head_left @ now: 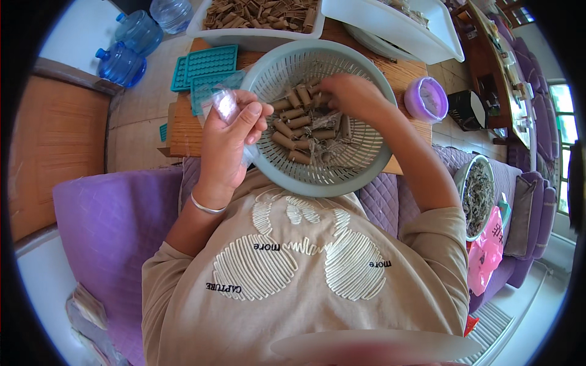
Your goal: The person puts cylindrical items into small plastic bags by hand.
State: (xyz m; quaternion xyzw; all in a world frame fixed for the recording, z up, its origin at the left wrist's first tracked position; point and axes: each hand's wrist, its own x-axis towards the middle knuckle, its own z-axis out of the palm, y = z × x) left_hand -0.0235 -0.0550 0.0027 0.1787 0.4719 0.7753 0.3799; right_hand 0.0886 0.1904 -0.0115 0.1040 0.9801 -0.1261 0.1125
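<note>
Inside one basket (372, 91): right hand (351, 94) among roughly a dozen brown rolls (299, 122).

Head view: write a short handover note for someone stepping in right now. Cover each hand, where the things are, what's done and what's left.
Left hand: raised at the basket's left rim, pinching a small clear bag.
Right hand: down inside the grey basket, fingers among the brown rolls; whether it grips one cannot be told.
Things: the basket sits on the lap against a wooden table. Teal trays lie on the table to its left, and a white tub holding more rolls stands behind it.
Done: cannot tell whether any roll is in the bag.
Left: many rolls lie loose in the basket.
</note>
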